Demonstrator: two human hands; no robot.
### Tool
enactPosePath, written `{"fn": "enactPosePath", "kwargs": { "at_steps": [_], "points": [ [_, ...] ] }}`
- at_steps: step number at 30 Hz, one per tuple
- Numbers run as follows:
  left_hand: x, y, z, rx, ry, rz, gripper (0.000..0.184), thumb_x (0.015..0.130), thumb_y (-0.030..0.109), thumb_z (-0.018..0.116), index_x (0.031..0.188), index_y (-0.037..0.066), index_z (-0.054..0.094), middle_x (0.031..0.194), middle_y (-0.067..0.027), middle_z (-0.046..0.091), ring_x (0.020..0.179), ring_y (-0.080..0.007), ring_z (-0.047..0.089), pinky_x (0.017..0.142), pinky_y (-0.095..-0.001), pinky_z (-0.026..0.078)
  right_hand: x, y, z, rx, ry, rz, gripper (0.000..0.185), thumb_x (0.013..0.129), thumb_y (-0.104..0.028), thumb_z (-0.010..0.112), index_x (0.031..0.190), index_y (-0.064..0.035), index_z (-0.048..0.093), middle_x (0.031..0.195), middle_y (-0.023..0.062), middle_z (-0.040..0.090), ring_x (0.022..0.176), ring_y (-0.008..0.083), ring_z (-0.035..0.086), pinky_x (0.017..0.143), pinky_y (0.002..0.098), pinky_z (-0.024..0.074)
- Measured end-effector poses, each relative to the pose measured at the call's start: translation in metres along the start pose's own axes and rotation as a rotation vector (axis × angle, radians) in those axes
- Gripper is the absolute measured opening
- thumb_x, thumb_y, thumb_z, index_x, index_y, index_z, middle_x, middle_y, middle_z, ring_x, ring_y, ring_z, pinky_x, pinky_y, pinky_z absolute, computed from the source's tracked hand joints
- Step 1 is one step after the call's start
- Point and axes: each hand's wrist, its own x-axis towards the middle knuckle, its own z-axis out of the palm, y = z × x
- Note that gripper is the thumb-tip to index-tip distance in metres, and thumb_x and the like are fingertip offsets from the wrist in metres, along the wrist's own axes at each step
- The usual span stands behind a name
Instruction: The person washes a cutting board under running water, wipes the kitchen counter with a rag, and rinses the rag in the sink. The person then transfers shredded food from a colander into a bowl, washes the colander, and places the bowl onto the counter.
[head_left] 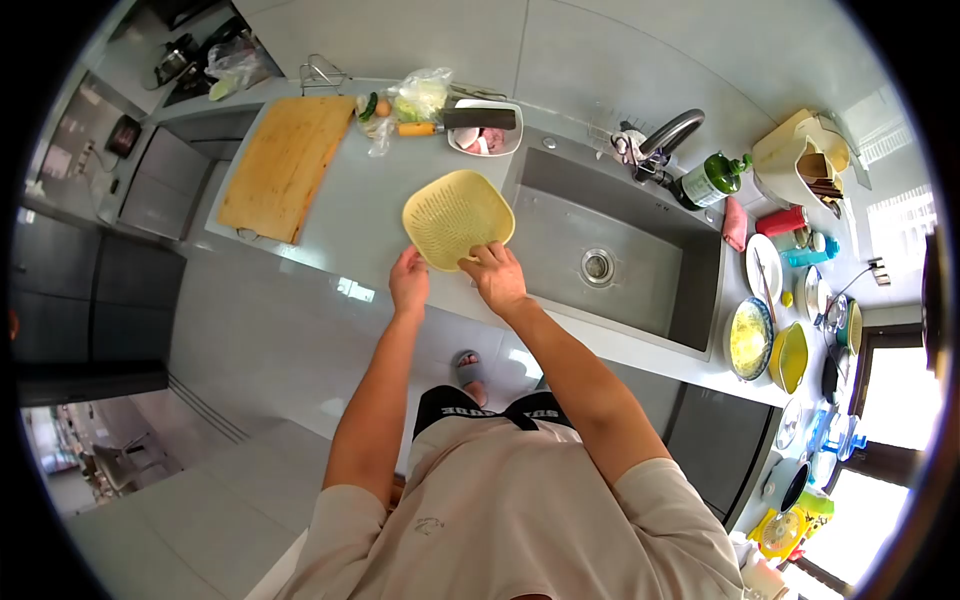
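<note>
Both my hands are at the near rim of a pale yellow perforated basket [458, 215], which is over the counter just left of the sink. My left hand [408, 282] is at its lower left edge, with the fingers pressed together against the rim. On the lower right edge, my right hand [494, 275] pinches the rim with its fingers curled over it. No contents show inside the basket. Behind it, a cleaver [478, 119] lies across a white bowl [497, 150] that holds pieces of pink meat.
A wooden cutting board [285, 168] lies at the left of the counter [350, 225]. Bagged vegetables [421, 95] are near the wall. To the right are the steel sink [640, 270], its faucet [675, 130], a green bottle [712, 180], a plate [763, 262] and a patterned bowl [750, 338].
</note>
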Motion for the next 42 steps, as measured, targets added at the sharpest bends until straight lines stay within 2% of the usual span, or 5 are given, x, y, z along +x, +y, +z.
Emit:
{"fn": "enactPosePath", "kwargs": {
  "at_steps": [6, 16, 22, 27, 42],
  "points": [
    [-0.004, 0.020, 0.041, 0.719, 0.307, 0.796, 0.051, 0.090, -0.001, 0.066, 0.140, 0.006, 0.059, 0.133, -0.0184, 0.062, 0.128, -0.0412, 0.054, 0.111, -0.0505, 0.042, -0.022, 0.012, -0.039, 0.091, 0.158, 0.127, 0.039, 0.076, 0.000, 0.073, 0.114, -0.0102, 0.075, 0.118, 0.0071, 0.070, 0.113, 0.0302, 0.063, 0.096, 0.0449, 0.0556],
    [-0.134, -0.002, 0.323, 0.425, -0.615, 0.815, 0.034, 0.092, 0.000, 0.068, 0.126, 0.006, 0.070, 0.111, -0.0121, 0.067, 0.087, -0.0227, 0.068, 0.076, -0.0379, 0.057, -0.230, 0.114, -0.192, 0.078, 0.622, 0.985, 0.028, 0.093, 0.002, 0.066, 0.118, -0.0093, 0.074, 0.111, 0.0112, 0.072, 0.097, 0.0278, 0.068, 0.084, 0.0397, 0.0572],
    [-0.242, -0.072, 0.479, 0.467, -0.987, 0.676, 0.028, 0.097, 0.009, 0.070, 0.125, 0.004, 0.072, 0.110, -0.0139, 0.075, 0.086, -0.0209, 0.073, 0.080, -0.0354, 0.060, -0.407, 0.196, -0.293, 0.108, 1.027, 1.615, 0.033, 0.096, -0.008, 0.070, 0.130, -0.0075, 0.066, 0.102, 0.0056, 0.072, 0.083, 0.0148, 0.068, 0.073, 0.0334, 0.0572],
    [-0.313, -0.097, 0.584, 0.449, -1.076, -0.074, 0.049, 0.106, 0.017, 0.065, 0.150, -0.001, 0.053, 0.119, -0.0142, 0.072, 0.095, -0.0192, 0.073, 0.080, -0.0321, 0.062, -0.499, 0.264, -0.359, 0.425, 1.054, 1.963, 0.059, 0.097, -0.016, 0.070, 0.150, -0.0035, 0.047, 0.113, 0.0128, 0.071, 0.089, 0.0205, 0.071, 0.071, 0.0368, 0.0609],
    [-0.309, -0.080, 0.541, 0.207, -0.869, -0.192, 0.062, 0.098, -0.004, 0.058, 0.155, 0.009, 0.037, 0.121, -0.0107, 0.071, 0.100, -0.0187, 0.072, 0.083, -0.0398, 0.065, -0.465, 0.257, -0.345, 0.446, 0.906, 1.478, 0.065, 0.092, -0.004, 0.067, 0.154, -0.0076, 0.048, 0.081, 0.0063, 0.071, 0.066, 0.0100, 0.062, 0.065, 0.0295, 0.0526]
  ]
}}
